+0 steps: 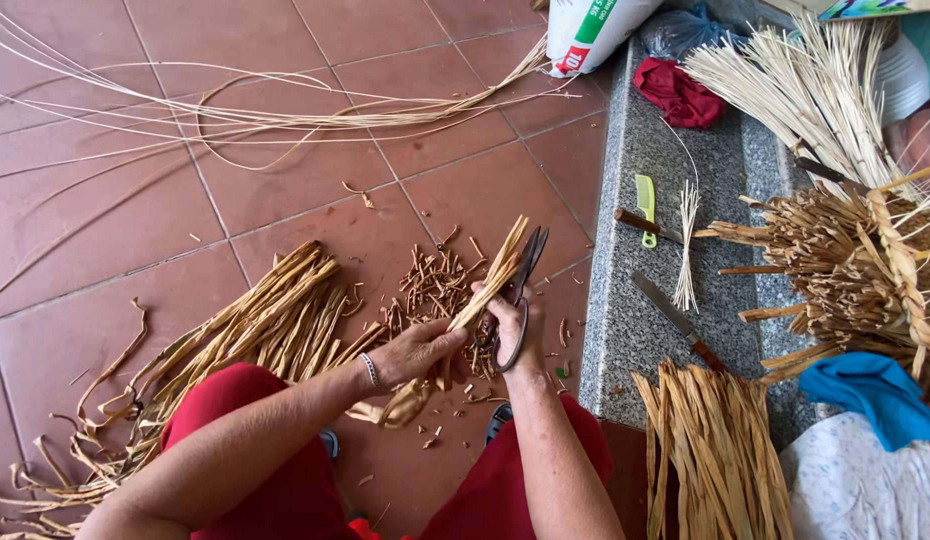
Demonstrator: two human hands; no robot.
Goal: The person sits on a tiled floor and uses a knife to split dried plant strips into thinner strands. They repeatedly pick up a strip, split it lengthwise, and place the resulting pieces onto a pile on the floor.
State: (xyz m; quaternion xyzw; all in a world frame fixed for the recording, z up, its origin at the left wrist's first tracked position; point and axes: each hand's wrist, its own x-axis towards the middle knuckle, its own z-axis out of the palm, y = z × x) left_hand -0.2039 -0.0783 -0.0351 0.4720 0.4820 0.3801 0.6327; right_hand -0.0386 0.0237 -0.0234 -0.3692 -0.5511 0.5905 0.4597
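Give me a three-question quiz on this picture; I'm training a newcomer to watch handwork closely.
1. Which hand holds the scissors?
2. True or false: the knife lies on the tiled floor.
3. What does the left hand grip: a) green comb b) bundle of dried strips c) red cloth?

Key: 1. The right hand. 2. False, it lies on the granite step. 3. b.

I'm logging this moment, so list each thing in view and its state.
Left hand: gripping strips.
Right hand: holding shears.
Strips: bunched, tilted up.
Shears: blades beside the strips.
Knife: lying on ledge.
Comb: lying flat.
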